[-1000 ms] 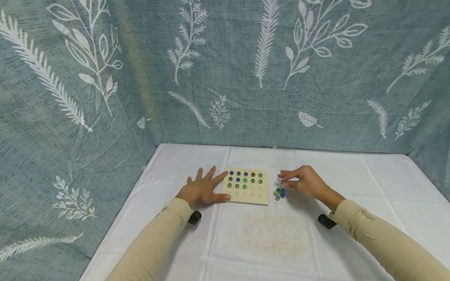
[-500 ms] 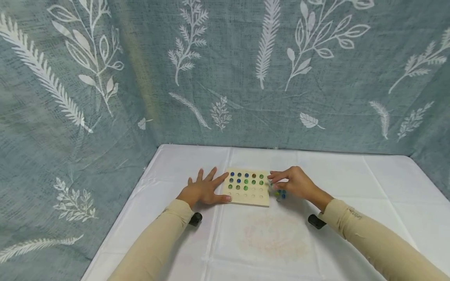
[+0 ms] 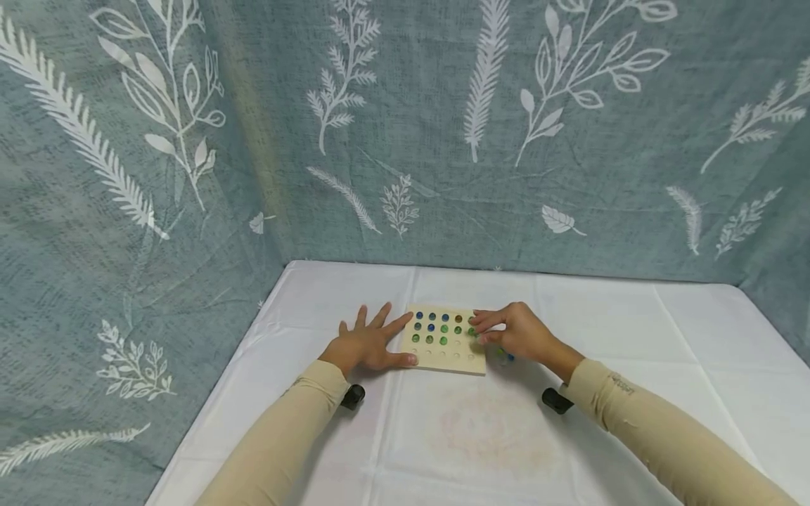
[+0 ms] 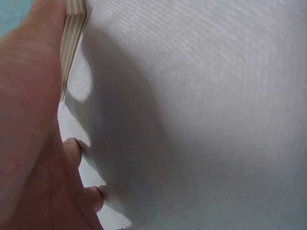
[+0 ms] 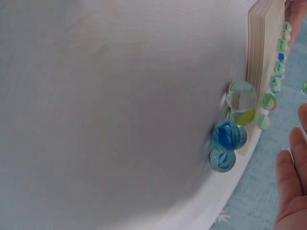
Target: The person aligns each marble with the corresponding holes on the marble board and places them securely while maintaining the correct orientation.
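1. Two hands on a white-clothed table [image 3: 481,436]; left hand [image 3: 363,346] lies flat, fingers spread, against the square pale wooden marble board [image 3: 446,362].
2. Right hand [image 3: 515,334] hovers over the board's right edge, fingertips pinched; held marble unclear.
3. Loose blue and clear glass marbles [image 5: 232,127] lie just beside the board.

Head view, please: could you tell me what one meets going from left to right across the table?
Left hand → wooden board → right hand, with loose marbles lying under it beside the board's right edge.
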Action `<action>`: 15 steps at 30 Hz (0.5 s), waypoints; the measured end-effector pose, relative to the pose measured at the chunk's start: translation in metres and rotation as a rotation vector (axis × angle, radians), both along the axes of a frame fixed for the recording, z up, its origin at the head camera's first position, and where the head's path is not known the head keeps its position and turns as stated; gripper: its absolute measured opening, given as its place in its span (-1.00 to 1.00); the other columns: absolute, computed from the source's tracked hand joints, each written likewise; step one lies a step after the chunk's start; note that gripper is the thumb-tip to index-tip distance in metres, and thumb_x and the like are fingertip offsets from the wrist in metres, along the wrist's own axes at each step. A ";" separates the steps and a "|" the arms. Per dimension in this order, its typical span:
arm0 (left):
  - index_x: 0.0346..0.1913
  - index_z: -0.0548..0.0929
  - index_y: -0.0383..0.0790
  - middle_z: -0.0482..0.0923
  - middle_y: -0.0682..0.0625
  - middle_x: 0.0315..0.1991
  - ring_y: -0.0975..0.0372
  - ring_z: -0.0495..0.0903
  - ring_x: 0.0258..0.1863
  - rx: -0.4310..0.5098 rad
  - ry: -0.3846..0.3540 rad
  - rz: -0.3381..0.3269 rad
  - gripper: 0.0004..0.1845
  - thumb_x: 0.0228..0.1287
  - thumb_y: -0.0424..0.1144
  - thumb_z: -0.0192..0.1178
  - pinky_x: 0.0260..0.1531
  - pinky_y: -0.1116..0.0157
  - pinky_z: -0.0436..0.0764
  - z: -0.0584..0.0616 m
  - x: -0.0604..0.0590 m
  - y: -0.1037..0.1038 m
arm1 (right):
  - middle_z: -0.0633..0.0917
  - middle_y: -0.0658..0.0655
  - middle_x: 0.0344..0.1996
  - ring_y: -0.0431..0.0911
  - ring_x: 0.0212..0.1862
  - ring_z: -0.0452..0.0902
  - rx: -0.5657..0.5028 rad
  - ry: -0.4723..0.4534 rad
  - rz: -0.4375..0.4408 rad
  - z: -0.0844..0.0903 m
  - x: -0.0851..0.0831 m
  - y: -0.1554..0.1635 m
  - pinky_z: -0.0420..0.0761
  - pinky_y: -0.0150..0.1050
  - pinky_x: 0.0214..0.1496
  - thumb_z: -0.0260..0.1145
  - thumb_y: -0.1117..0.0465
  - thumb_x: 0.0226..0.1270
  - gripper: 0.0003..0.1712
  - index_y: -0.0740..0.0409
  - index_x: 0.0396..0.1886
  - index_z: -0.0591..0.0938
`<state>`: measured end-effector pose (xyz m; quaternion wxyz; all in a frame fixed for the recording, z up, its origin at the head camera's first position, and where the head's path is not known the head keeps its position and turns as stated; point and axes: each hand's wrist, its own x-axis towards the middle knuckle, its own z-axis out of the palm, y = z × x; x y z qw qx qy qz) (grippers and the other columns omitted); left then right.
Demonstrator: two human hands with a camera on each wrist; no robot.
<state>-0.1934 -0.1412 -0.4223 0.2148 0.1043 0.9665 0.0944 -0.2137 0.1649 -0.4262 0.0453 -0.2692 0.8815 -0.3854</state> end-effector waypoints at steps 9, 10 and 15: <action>0.69 -0.09 0.38 -0.36 -0.04 0.76 -0.28 -0.40 0.69 -0.002 0.000 -0.007 -0.02 0.35 0.51 0.08 0.52 -0.48 -0.15 -0.002 -0.002 0.000 | 0.81 0.17 0.08 0.10 0.34 0.64 0.007 0.017 0.009 0.000 -0.001 -0.006 0.65 0.08 0.30 0.52 0.40 0.24 -0.82 0.22 -0.16 0.87; 0.69 -0.09 0.39 -0.36 -0.04 0.76 -0.28 -0.40 0.69 -0.003 0.000 -0.006 -0.02 0.35 0.51 0.08 0.52 -0.48 -0.15 -0.002 -0.002 0.000 | 0.82 0.17 0.07 0.10 0.33 0.65 0.013 0.030 0.013 -0.001 -0.001 -0.007 0.64 0.09 0.31 0.52 0.40 0.24 -0.82 0.22 -0.16 0.87; 0.69 -0.12 0.41 -0.38 -0.03 0.76 -0.27 -0.41 0.70 -0.009 0.001 -0.004 -0.02 0.35 0.52 0.07 0.53 -0.47 -0.15 -0.005 -0.003 0.000 | 0.82 0.18 0.06 0.12 0.32 0.65 0.018 0.051 0.014 -0.004 -0.003 -0.011 0.62 0.10 0.32 0.52 0.39 0.24 -0.84 0.19 -0.19 0.88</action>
